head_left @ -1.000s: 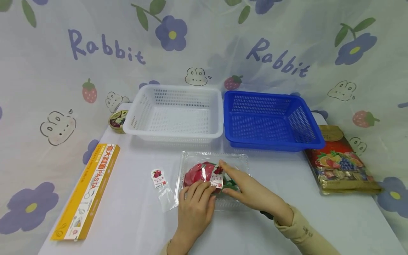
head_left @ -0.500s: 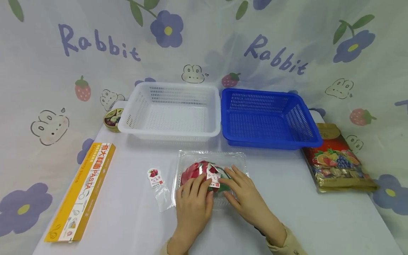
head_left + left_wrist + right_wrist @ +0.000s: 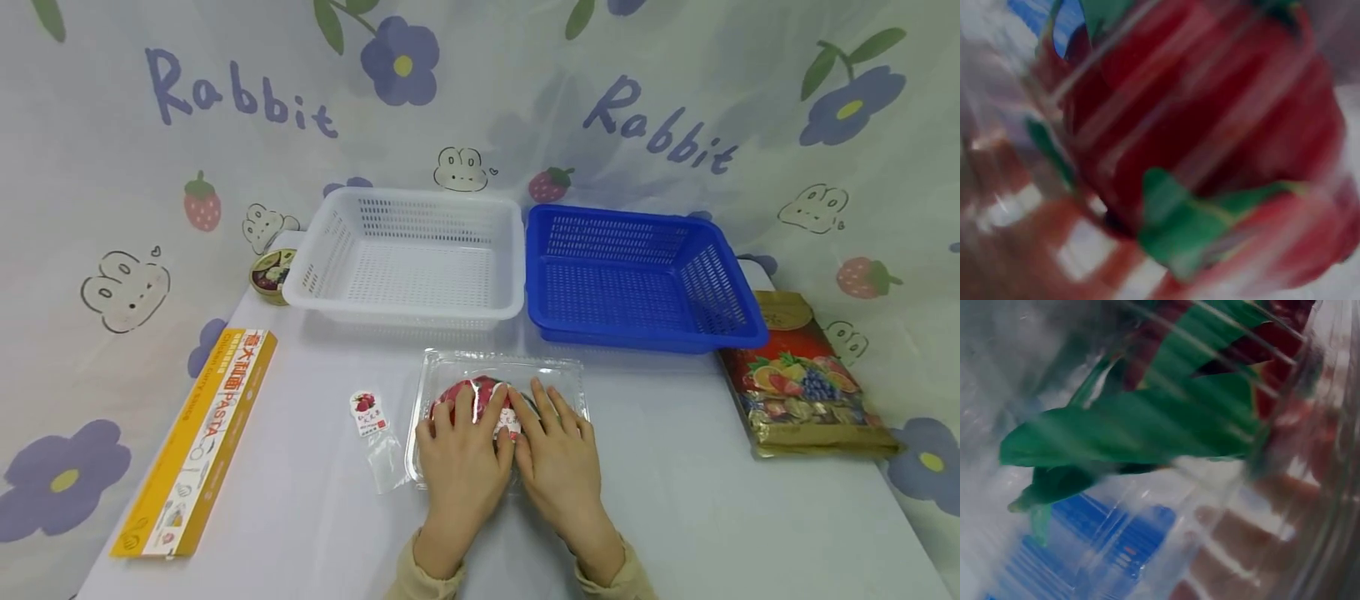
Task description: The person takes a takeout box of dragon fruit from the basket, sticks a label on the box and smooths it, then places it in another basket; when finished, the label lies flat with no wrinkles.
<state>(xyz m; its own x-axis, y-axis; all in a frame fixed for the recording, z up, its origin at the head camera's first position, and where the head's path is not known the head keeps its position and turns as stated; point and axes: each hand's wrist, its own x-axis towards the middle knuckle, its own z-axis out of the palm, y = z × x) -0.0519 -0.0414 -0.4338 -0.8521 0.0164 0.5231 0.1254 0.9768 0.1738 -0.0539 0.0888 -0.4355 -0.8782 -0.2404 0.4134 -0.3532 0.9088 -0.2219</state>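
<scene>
A clear plastic clamshell box [image 3: 566, 375] lies on the white table in the head view, with a red dragon fruit [image 3: 1204, 119] inside. Both hands rest on the lid with fingers spread and mostly straight. My left hand [image 3: 467, 467] covers the box's left part, and my right hand [image 3: 561, 471] lies on its right part. Between them, a white dragon-fruit label [image 3: 510, 421] shows on the lid, partly hidden by fingers. Through the blurred clear plastic, the right wrist view shows the fruit's green scales [image 3: 1129, 431]. Neither hand grips anything.
Left of the box lies another label [image 3: 367, 414] with a clear film strip [image 3: 387, 461]. White [image 3: 405, 312] and blue [image 3: 637, 336] baskets stand behind. A pasta box [image 3: 195, 442] and round tin [image 3: 270, 275] are left; a red-gold bag [image 3: 802, 375] is right.
My right hand has come down from above the lid onto its right part. My left hand's fingers have spread and moved slightly forward over the lid. The box stays in place.
</scene>
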